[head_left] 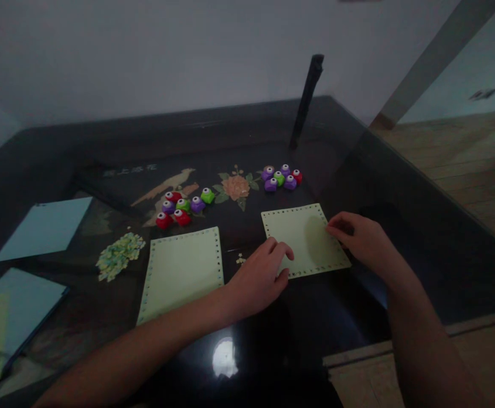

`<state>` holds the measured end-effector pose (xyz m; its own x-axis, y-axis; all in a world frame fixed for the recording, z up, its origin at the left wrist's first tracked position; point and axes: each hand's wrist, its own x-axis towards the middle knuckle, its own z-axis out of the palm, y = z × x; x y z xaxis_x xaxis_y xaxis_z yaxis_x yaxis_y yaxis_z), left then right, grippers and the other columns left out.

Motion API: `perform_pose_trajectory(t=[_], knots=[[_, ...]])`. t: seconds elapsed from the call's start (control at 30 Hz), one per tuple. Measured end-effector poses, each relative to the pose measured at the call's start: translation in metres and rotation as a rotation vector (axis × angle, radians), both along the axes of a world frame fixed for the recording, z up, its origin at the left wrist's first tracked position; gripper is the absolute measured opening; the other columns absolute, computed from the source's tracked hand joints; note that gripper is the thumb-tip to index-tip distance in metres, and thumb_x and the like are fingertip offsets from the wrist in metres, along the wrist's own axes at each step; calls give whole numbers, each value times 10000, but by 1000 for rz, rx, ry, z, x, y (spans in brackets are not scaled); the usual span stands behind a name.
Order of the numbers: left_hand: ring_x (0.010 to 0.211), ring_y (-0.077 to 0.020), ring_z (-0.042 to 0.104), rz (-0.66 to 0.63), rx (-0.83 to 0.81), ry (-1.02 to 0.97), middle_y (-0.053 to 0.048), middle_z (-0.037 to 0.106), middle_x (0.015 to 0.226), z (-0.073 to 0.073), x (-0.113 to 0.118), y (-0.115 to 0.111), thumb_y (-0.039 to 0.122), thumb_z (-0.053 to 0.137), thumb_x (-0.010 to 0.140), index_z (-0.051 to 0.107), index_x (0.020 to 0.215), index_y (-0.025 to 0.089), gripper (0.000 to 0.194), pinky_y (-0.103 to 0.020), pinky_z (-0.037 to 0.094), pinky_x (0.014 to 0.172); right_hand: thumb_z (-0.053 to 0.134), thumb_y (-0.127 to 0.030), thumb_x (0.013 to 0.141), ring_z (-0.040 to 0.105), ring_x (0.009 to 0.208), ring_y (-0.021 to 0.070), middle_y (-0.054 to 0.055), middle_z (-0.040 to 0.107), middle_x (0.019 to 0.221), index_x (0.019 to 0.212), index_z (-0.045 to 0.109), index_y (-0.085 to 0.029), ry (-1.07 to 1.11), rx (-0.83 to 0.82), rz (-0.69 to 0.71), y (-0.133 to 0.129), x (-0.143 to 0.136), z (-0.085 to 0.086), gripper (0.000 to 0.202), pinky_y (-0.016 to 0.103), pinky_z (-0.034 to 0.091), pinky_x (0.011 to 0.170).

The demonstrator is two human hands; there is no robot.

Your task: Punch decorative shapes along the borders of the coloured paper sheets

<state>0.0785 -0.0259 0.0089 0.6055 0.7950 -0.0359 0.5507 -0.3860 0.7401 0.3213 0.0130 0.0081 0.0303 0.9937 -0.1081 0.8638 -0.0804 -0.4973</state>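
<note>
A pale green sheet (311, 238) with small dark marks along its edges lies on the black table, between my hands. My left hand (262, 275) hovers over or rests at its lower left corner, fingers bent, thumb apart, with nothing visible in them. At the right edge of the sheet, thumb and forefinger of my right hand (360, 238) are pinched together. Whatever they hold, if anything, is too small to make out. A few tiny pale pieces (240, 259) lie just left of my left hand. Beside them is a second bordered green sheet (183, 272), partly behind my left forearm.
Small purple, green and red eye-topped figures stand in a left group (182, 205) and a right group (278, 178). A pile of tiny green-yellow pieces (121, 255) lies left. Farther left are blue sheets (45, 229). A black upright post (307, 102) rises at the back.
</note>
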Motion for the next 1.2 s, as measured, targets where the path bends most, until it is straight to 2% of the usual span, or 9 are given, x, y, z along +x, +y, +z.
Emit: perform_pose_trajectory(t=[0.2, 0.3, 0.47, 0.57, 0.67, 0.8, 0.93, 1.07, 1.2], knots=[[860, -170, 546, -23, 65, 1, -55, 511, 1013, 9, -2, 2, 102, 493, 813, 532, 1042, 178, 244, -321, 481, 820, 559, -309, 775, 611, 682, 204, 48, 670, 743, 772, 633, -209, -27, 50, -24, 4, 4, -3, 124, 328, 449, 625], [898, -167, 549, -9, 128, -48, -58, 529, 1029, 20, -20, 4, 93, 487, 829, 551, 1041, 181, 237, -302, 481, 826, 577, -332, 758, 613, 695, 213, 46, 671, 742, 753, 639, -212, -51, 98, -76, 6, 5, -1, 135, 337, 445, 638], [961, -187, 548, 213, 282, 18, -65, 567, 1014, 24, -101, 11, 111, 434, 876, 560, 1031, 179, 212, -349, 469, 865, 576, -364, 755, 605, 667, 201, 50, 663, 762, 770, 641, -210, 13, 291, -15, 3, -13, 11, 168, 335, 465, 632], [988, -211, 552, 380, 340, 143, -88, 584, 1025, 17, -156, 14, 139, 423, 878, 572, 1014, 149, 202, -384, 455, 902, 552, -352, 800, 614, 683, 196, 60, 667, 811, 805, 643, -204, 89, 299, 176, -1, -45, 21, 174, 325, 484, 616], [1041, -231, 545, 454, 363, 238, -94, 577, 1075, 8, -189, 13, 174, 440, 875, 567, 1060, 163, 224, -416, 442, 932, 537, -310, 847, 623, 709, 189, 61, 666, 854, 875, 651, -197, 79, 223, 416, -3, -88, 29, 164, 321, 506, 632], [1088, -254, 526, 433, 367, 310, -116, 565, 1132, -2, -197, 7, 231, 471, 886, 549, 1152, 156, 287, -441, 430, 956, 531, -221, 872, 620, 940, 222, 80, 663, 1016, 1031, 644, -179, -63, 241, 648, 0, -146, 33, 200, 373, 512, 813], [1104, -285, 508, 395, 370, 396, -152, 531, 1193, -9, -192, 1, 322, 520, 878, 510, 1249, 130, 419, -445, 431, 953, 560, -293, 872, 575, 1050, 272, 126, 615, 1147, 1190, 588, -130, -235, 219, 724, 6, -188, 25, 359, 413, 513, 845], [1131, -294, 476, 397, 393, 441, -161, 507, 1219, -11, -189, -2, 358, 556, 860, 475, 1296, 104, 511, -440, 407, 978, 594, -382, 845, 542, 1083, 302, 148, 582, 1199, 1276, 530, -113, -386, 244, 719, 11, -207, 10, 512, 403, 522, 821], [1116, -291, 473, 403, 386, 472, -155, 515, 1198, -10, -188, -2, 368, 572, 852, 487, 1290, 97, 522, -426, 404, 974, 588, -391, 846, 523, 1077, 304, 147, 578, 1205, 1235, 567, -102, -443, 298, 729, 10, -209, 3, 485, 390, 520, 814]])
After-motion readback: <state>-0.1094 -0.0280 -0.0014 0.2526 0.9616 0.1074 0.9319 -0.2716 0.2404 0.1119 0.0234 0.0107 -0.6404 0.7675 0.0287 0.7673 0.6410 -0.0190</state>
